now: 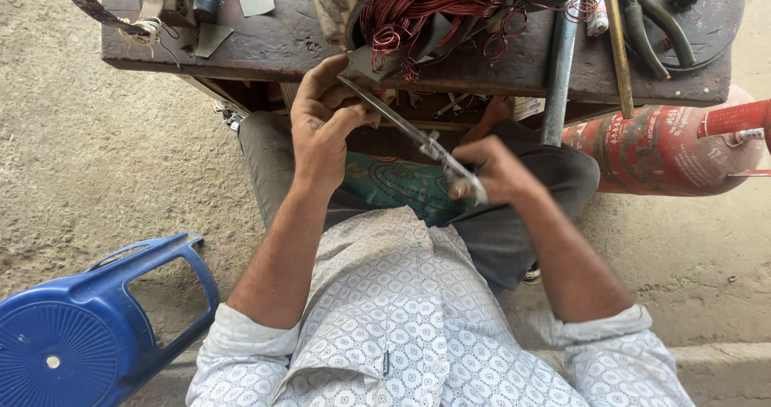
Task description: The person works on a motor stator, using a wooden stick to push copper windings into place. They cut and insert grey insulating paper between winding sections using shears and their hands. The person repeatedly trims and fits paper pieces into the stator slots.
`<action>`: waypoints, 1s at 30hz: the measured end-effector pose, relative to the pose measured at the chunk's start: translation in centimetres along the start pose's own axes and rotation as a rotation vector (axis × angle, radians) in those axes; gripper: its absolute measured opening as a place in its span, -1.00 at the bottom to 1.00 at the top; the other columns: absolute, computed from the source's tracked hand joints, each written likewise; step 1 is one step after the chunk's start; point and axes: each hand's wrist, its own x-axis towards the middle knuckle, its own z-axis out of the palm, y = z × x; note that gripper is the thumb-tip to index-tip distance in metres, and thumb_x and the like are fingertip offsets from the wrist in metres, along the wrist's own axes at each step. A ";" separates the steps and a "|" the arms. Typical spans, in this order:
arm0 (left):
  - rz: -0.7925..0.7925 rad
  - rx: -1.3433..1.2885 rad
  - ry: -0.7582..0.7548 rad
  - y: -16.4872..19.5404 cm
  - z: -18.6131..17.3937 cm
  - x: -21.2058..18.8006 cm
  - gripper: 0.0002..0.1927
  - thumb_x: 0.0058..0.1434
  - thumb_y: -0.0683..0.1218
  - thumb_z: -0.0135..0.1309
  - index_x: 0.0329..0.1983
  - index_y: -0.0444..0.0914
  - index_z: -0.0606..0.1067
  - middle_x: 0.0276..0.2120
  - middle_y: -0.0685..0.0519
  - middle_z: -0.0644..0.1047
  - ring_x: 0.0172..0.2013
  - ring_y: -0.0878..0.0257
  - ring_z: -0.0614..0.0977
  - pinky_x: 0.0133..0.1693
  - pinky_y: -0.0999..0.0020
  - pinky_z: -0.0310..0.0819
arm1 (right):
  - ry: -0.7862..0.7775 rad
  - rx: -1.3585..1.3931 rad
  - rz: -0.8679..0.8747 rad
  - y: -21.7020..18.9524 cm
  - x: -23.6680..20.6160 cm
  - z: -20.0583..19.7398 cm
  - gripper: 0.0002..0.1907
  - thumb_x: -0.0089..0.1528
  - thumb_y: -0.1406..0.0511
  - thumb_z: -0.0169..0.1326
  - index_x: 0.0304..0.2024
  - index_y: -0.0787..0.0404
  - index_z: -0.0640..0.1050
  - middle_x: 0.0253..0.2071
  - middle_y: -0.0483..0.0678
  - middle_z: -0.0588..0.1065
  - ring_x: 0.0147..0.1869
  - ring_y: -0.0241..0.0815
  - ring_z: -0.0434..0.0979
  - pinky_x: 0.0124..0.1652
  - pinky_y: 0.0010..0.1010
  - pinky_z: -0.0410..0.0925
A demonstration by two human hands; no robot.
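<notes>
Seated worker at a low wooden bench (265,42). A slim metal blade (418,138) runs on a diagonal, its long axis from ten o'clock to four o'clock. The right hand (502,170) is closed around the lower end, at four o'clock; the left hand (321,126) pinches the upper part, thumb and fingers shut on it, just beside the tip. That tip lies at the bench edge, touching or almost touching the copper wire coil (426,6) at twelve o'clock. The left hand is nearer the coil. A red cylinder (666,150) lies at three o'clock, a blue plastic stool (88,335) at eight.
</notes>
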 end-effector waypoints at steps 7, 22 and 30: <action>0.061 0.118 0.013 0.7 1.2 -0.9 -0.61 0.38 -0.23 0.22 0.20 -0.41 0.40 -0.07 -0.12 0.63 -0.02 0.19 0.71 0.05 0.34 0.70 | -0.015 0.519 0.184 0.0 -1.2 10.4 -0.34 0.06 -0.27 0.29 -0.37 0.17 0.55 -0.54 -0.20 0.45 -0.53 -0.41 0.47 -0.49 -0.50 0.45; 0.073 0.404 0.056 1.6 2.2 -0.2 -0.52 0.23 -0.11 0.37 0.13 -0.39 0.48 -0.13 -0.04 0.65 -0.08 0.30 0.70 -0.05 0.43 0.71 | -0.076 0.884 0.025 -2.0 -0.7 13.4 -0.16 0.12 -0.42 0.06 -0.26 0.23 0.53 -0.42 -0.10 0.49 -0.39 -0.32 0.57 -0.37 -0.45 0.49; 0.188 0.478 0.067 1.7 2.5 -0.9 -0.44 0.29 -0.14 0.36 0.26 -0.35 0.38 -0.01 -0.10 0.63 0.00 0.24 0.71 0.03 0.40 0.74 | -0.040 0.847 -0.017 -2.9 -0.7 13.1 -0.18 0.17 -0.40 0.02 -0.25 0.23 0.55 -0.41 -0.10 0.47 -0.40 -0.33 0.55 -0.37 -0.45 0.46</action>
